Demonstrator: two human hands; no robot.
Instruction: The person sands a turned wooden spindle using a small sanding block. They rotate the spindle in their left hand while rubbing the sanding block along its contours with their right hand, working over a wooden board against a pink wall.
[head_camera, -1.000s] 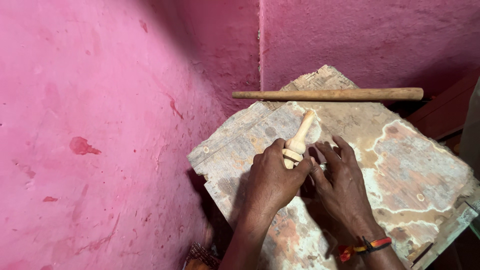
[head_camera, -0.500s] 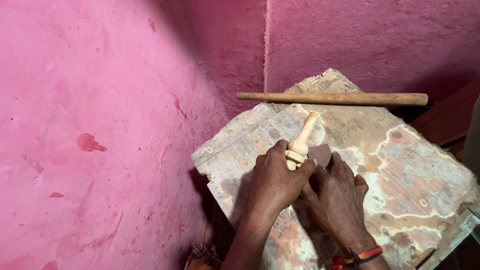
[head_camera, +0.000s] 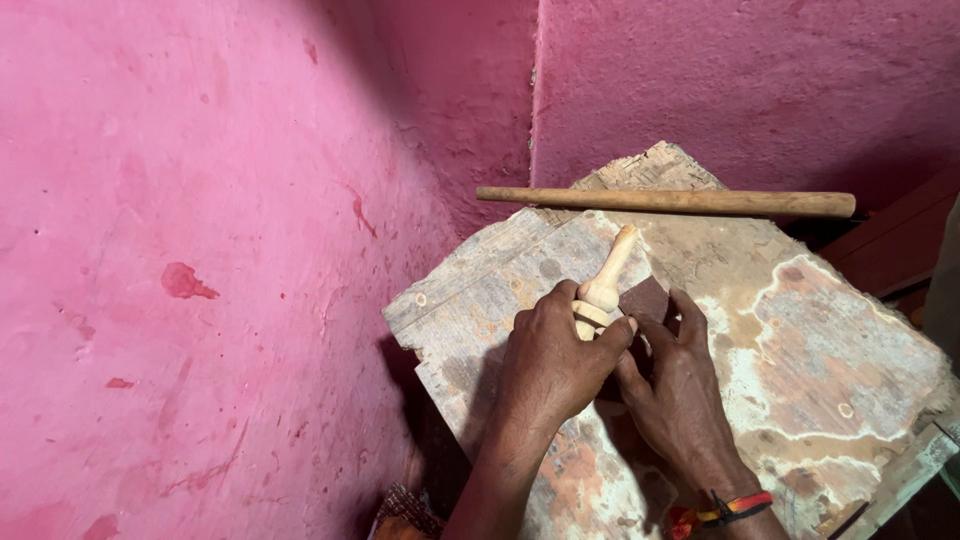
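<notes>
My left hand (head_camera: 552, 360) grips the thick lower end of a pale turned wooden piece (head_camera: 608, 278), whose slim rounded tip points up and away over a worn wooden board (head_camera: 800, 340). My right hand (head_camera: 680, 390) lies close beside it, fingers pressing a small dark brown piece of sandpaper (head_camera: 646, 297) against the side of the wooden piece. A red, black and orange band (head_camera: 735, 508) circles my right wrist.
A long round wooden stick (head_camera: 668, 201) lies across the far end of the board. Rough pink walls (head_camera: 220, 250) close in on the left and behind, meeting in a corner. Dark reddish wood (head_camera: 900, 250) stands at the right edge.
My right hand has slid up along the wooden piece and now holds the sandpaper against it. The left hand keeps its grip; the view shifted slightly.
</notes>
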